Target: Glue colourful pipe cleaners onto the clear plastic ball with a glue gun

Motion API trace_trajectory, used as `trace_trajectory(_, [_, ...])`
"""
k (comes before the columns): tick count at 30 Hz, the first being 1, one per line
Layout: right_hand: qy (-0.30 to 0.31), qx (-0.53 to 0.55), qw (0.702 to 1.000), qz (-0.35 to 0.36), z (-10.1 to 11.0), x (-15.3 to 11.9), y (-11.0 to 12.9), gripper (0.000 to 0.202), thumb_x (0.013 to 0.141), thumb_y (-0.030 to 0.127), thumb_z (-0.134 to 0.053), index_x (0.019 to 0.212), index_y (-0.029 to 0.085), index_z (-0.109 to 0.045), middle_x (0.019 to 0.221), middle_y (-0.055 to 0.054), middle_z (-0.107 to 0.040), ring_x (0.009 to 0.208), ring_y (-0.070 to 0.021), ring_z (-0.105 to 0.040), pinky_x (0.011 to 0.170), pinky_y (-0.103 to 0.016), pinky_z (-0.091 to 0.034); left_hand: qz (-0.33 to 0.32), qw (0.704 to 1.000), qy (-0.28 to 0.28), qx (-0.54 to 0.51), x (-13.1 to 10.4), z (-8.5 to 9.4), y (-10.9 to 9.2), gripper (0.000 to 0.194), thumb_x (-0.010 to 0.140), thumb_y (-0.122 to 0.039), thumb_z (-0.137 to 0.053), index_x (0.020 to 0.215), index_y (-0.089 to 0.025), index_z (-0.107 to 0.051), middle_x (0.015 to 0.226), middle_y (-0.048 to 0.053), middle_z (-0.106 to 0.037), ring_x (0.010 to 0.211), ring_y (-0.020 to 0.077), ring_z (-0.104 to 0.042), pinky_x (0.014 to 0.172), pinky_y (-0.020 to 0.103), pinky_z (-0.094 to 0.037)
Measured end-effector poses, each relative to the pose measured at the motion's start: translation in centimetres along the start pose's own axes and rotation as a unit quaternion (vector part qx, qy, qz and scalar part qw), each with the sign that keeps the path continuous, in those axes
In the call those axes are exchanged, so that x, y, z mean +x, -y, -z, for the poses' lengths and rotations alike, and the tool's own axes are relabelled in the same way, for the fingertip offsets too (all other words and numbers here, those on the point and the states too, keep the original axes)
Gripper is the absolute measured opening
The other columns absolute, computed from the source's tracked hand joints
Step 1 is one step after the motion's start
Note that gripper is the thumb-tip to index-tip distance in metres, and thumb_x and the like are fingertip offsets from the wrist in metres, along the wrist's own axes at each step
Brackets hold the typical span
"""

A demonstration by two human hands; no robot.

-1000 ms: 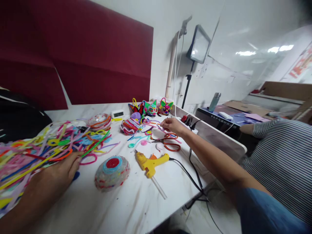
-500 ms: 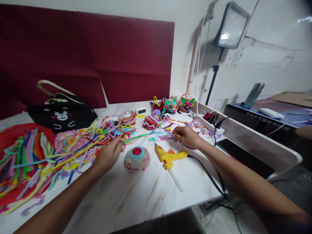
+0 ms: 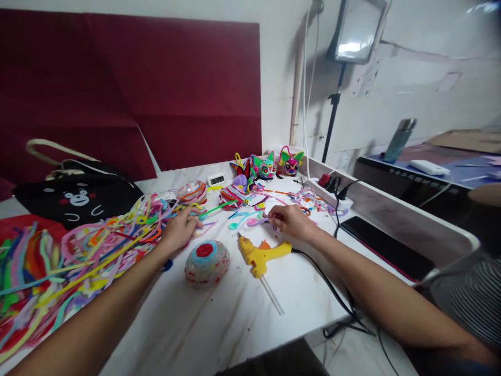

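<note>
My left hand (image 3: 179, 228) is closed at the edge of a heap of colourful pipe cleaners (image 3: 113, 235). From its fingertips a green pipe cleaner (image 3: 219, 208) points to the right. The fingers of my right hand (image 3: 291, 222) are pinched together on a purple pipe cleaner with a pink coiled end (image 3: 256, 222). A teal coiled piece (image 3: 234, 225) lies left of that. Between my forearms rests a clear rounded shell (image 3: 207, 266) with a red and blue coiled disc on top. A yellow glue gun (image 3: 260, 253) lies beside it, a clear glue stick sticking out its back.
At the back stand a striped ball (image 3: 233, 196), another wrapped shell (image 3: 191, 192), a small clock (image 3: 216, 179) and finished animal heads (image 3: 290, 163). A phone (image 3: 385, 248) and power strip (image 3: 332, 194) line the right edge. The glue gun's cord (image 3: 324, 277) trails under my right forearm.
My left hand has moved farther from me, and the green pipe cleaner has moved with it. My right hand stays at the purple piece. The view has swung slightly to the right.
</note>
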State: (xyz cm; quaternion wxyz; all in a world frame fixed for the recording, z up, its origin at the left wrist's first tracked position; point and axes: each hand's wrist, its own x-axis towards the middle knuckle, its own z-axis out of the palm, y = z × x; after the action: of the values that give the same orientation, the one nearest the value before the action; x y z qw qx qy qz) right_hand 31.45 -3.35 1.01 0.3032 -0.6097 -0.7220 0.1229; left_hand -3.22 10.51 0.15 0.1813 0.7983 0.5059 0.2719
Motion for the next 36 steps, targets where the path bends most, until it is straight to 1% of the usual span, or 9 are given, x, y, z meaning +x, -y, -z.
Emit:
trace_trajectory(3, [-0.001, -0.013, 1.0, 0.007, -0.2, 0.1, 0.1, 0.02, 0.091, 0.005, -0.064, 0.1, 0.016, -0.077, 0.076, -0.002, -0.077, 0.065, -0.0145, -0.066, 0.065, -0.023, -0.043, -0.027, 0.998, 0.031, -0.042, -0.2, -0.6, 0.3, 0.049, 0.093, -0.055, -0.052, 0.125, -0.021, -0.064, 0.089, 0.005, -0.082, 0.069, 0.0232, -0.075, 0.068, 0.035, -0.059])
trace_trajectory(6, [0.002, -0.028, 1.0, 0.015, -0.3, 0.1, 0.2, 0.021, 0.09, 0.005, -0.065, 0.102, 0.016, -0.078, 0.081, -0.003, -0.078, 0.069, -0.0153, -0.067, 0.067, -0.023, -0.043, -0.051, 0.994, 0.052, -0.075, 0.4, -1.1, 0.1, 0.06, 0.085, -0.062, -0.056, 0.129, -0.02, -0.063, 0.1, 0.01, -0.083, 0.09, 0.0284, -0.079, 0.083, 0.04, -0.062])
trace_trajectory(11, [0.001, -0.056, 0.998, 0.024, -0.2, 0.1, 0.0, 0.023, 0.09, 0.003, -0.064, 0.104, 0.016, -0.077, 0.096, -0.008, -0.081, 0.085, -0.0185, -0.071, 0.076, -0.026, -0.048, -0.065, 0.992, 0.033, -0.104, 1.3, -0.4, -0.4, 0.069, 0.076, -0.07, -0.066, 0.125, -0.021, -0.067, 0.124, 0.014, -0.079, 0.119, 0.0333, -0.074, 0.103, 0.047, -0.059])
trace_trajectory(15, [0.017, -0.068, 0.997, 0.034, -0.3, 0.1, -0.3, 0.009, 0.1, 0.02, -0.069, 0.106, 0.015, -0.074, 0.101, -0.005, -0.078, 0.092, -0.0194, -0.073, 0.086, -0.035, -0.057, -0.043, 0.994, -0.006, -0.102, -0.4, 1.5, 0.0, 0.061, 0.079, -0.071, -0.068, 0.117, -0.024, -0.073, 0.119, 0.011, -0.081, 0.112, 0.0332, -0.075, 0.1, 0.048, -0.06])
trace_trajectory(19, [0.028, -0.074, 0.996, 0.045, -0.5, 0.1, -0.5, 0.018, 0.104, 0.033, -0.069, 0.109, 0.016, -0.073, 0.109, -0.005, -0.076, 0.099, -0.0205, -0.073, 0.093, -0.041, -0.06, -0.006, 0.992, -0.052, -0.112, -3.3, 2.4, 1.2, 0.048, 0.087, -0.066, -0.07, 0.109, -0.023, -0.076, 0.108, 0.008, -0.082, 0.105, 0.0302, -0.077, 0.097, 0.047, -0.062])
trace_trajectory(23, [0.026, -0.079, 0.995, 0.055, -0.5, 0.2, -0.5, 0.01, 0.101, 0.018, -0.067, 0.107, 0.016, -0.075, 0.11, -0.008, -0.078, 0.101, -0.0214, -0.073, 0.091, -0.036, -0.056, 0.036, 0.982, -0.119, -0.141, -5.3, 1.9, 2.8, 0.034, 0.103, -0.046, -0.068, 0.116, -0.015, -0.071, 0.113, 0.009, -0.076, 0.102, 0.0239, -0.075, 0.096, 0.047, -0.062])
trace_trajectory(26, [0.019, -0.083, 0.995, 0.056, -0.5, 0.2, -0.6, 0.022, 0.094, 0.005, -0.063, 0.104, 0.017, -0.078, 0.108, -0.011, -0.081, 0.098, -0.0223, -0.074, 0.084, -0.028, -0.051, 0.063, 0.969, -0.18, -0.159, -6.0, 1.7, 3.9, 0.031, 0.105, -0.04, -0.067, 0.122, -0.015, -0.068, 0.118, 0.009, -0.073, 0.101, 0.0227, -0.073, 0.091, 0.044, -0.064])
trace_trajectory(31, [0.016, -0.09, 0.995, 0.047, -0.8, 0.1, -0.7, 0.028, 0.089, 0.003, -0.062, 0.105, 0.018, -0.08, 0.103, -0.01, -0.082, 0.088, -0.0213, -0.073, 0.075, -0.025, -0.046, 0.082, 0.946, -0.268, -0.162, -6.5, 3.0, 4.9, 0.031, 0.105, -0.04, -0.067, 0.122, -0.015, -0.068, 0.114, 0.008, -0.072, 0.095, 0.0208, -0.073, 0.085, 0.04, -0.064])
trace_trajectory(36, [0.018, -0.097, 0.994, 0.039, -0.9, 0.0, -0.8, 0.029, 0.089, 0.004, -0.06, 0.106, 0.016, -0.08, 0.101, -0.01, -0.083, 0.086, -0.0216, -0.074, 0.073, -0.025, -0.046, 0.071, 0.937, -0.311, -0.139, -7.2, 4.4, 5.3, 0.029, 0.106, -0.041, -0.066, 0.118, -0.014, -0.07, 0.105, 0.006, -0.075, 0.087, 0.0186, -0.074, 0.082, 0.038, -0.065])
